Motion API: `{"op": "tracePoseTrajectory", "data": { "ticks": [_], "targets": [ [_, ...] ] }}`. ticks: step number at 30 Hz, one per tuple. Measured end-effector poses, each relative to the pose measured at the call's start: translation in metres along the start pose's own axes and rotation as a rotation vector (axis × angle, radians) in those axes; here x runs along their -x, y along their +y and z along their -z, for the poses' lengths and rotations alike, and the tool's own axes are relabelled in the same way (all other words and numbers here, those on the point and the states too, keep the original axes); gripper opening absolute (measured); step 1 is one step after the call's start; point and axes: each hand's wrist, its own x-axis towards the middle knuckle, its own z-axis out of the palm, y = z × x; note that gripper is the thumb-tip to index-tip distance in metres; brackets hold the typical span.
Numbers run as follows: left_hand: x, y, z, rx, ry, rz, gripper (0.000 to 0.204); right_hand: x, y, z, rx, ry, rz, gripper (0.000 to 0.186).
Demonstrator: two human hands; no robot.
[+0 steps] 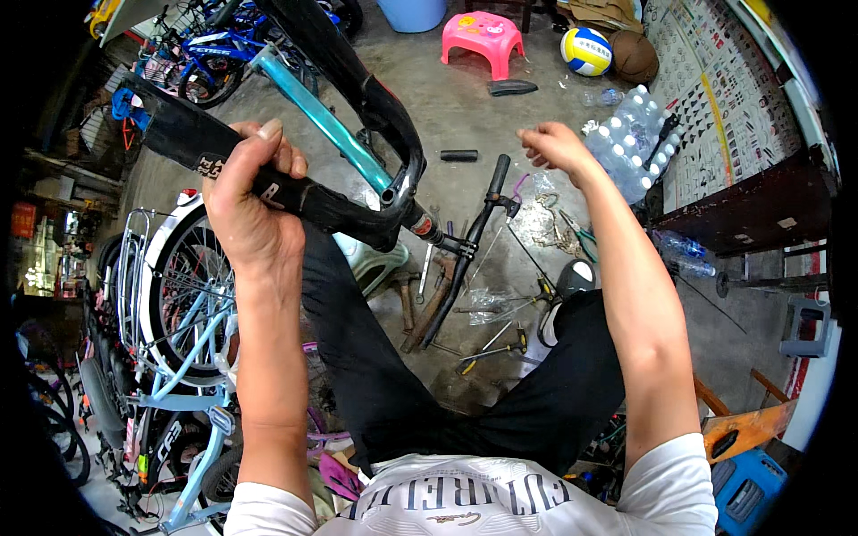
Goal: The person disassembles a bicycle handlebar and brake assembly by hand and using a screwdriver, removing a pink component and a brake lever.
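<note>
The left grip (257, 196) hides a stretch of the black glossy bicycle fork (308, 198) it closes around, and the fork's other leg runs out past the top edge. The near end of the turquoise metal frame tube (326, 125) is partly covered by the fork. The right grip's (556, 148) palm is turned from view; whether anything lies inside cannot be told. Black trousers (344, 330) and the fork cover much of the pale green plastic stool (380, 266). The left forearm hides part of the light-blue metal bicycle (192, 353). The top edge cuts the blue plastic bucket (412, 12). Pictures on the white wall poster (715, 89) are too small to tell.
</note>
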Motion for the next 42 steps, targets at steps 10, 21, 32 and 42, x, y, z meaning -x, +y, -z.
{"op": "tracePoseTrajectory", "data": {
  "ticks": [10, 21, 32, 42],
  "targets": [
    [-0.010, -0.019, -0.012, 0.065, -0.152, 0.037, 0.013, 0.040, -0.040, -0.061, -0.190, -0.339, 0.426, 0.087],
    [-0.053, -0.040, -0.060, 0.084, -0.243, 0.152, 0.009, 0.017, -0.079, -0.064, -0.450, -0.204, 0.389, 0.063],
    [-0.070, -0.064, -0.092, -0.716, -0.212, -0.039, 0.070, -0.024, -0.039, -0.042, -0.695, 0.284, 0.262, 0.026],
    [0.124, -0.227, 0.083, -1.806, -0.762, 0.051, 0.076, -0.043, -0.038, -0.037, -0.856, 0.361, 0.119, 0.025]
  ]
}}
